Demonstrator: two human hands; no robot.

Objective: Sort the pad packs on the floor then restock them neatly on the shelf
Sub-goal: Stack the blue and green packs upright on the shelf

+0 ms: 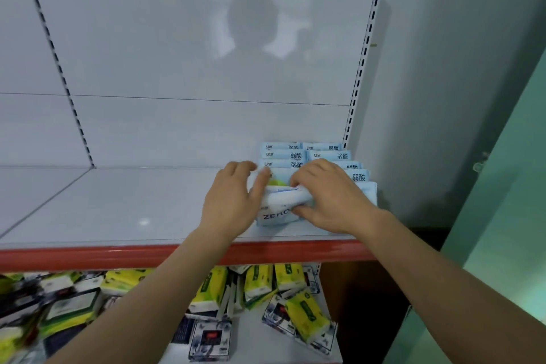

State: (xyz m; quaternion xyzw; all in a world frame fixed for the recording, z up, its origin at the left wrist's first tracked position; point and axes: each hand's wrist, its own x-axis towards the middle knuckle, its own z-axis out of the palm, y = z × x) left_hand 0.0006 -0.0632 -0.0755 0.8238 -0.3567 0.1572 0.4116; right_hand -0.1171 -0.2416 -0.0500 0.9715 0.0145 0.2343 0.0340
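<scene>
Both bare forearms reach up from the lower edge of the frame and meet at the right of centre, over a white shelf (118,207) with a red front lip. The left hand (233,198) lies palm down with its fingers stretched forward, the thumb pressed against the left end of a white pad pack (276,210) printed "ZERO"; its grip is wide, flat against the pack rather than wrapped round it. The right hand (326,195) comes in from the right with the wrist bent inward, and its grip is narrow, fingers over the top of the same pack and thumb under its front edge. The pack sits on the shelf near the lip, touching two rows of light blue pad packs (310,155) standing against the back panel at the right end. Below the shelf, in the lower part of the frame, yellow tissue packs (260,281) and dark printed packs (211,340) lie jumbled on a lower white surface.
</scene>
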